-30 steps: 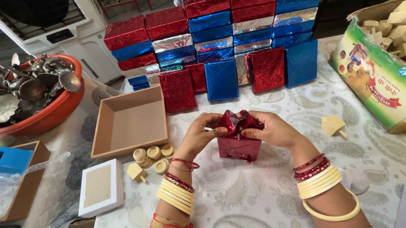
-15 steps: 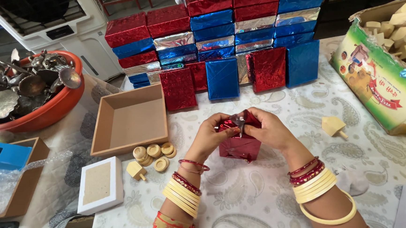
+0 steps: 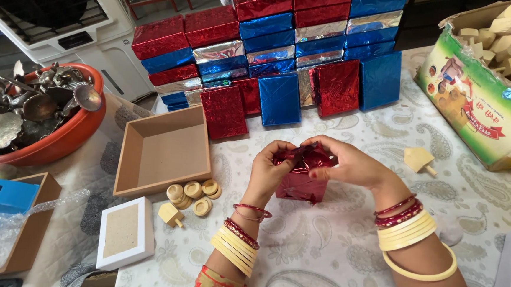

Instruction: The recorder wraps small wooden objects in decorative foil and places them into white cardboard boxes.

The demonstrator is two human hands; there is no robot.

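Both hands pinch red foil atop a small box [image 3: 300, 184]: left hand [image 3: 268, 172] at nine o'clock, right hand [image 3: 349, 166] at three, equally near.

Red shiny foil box [image 3: 300, 184] between the fingertips [image 3: 284, 163]; cream and red bangles [image 3: 407, 226] below the fingers. Beyond the fingers, stacked foil boxes [image 3: 284, 62] in red, blue and silver; under them, tablecloth [image 3: 331, 260] white with grey paisley. Left of the fingers: open tray [image 3: 163, 150] plain tan, wooden discs [image 3: 193, 193] pale beige, bowl [image 3: 60, 143] orange-red.
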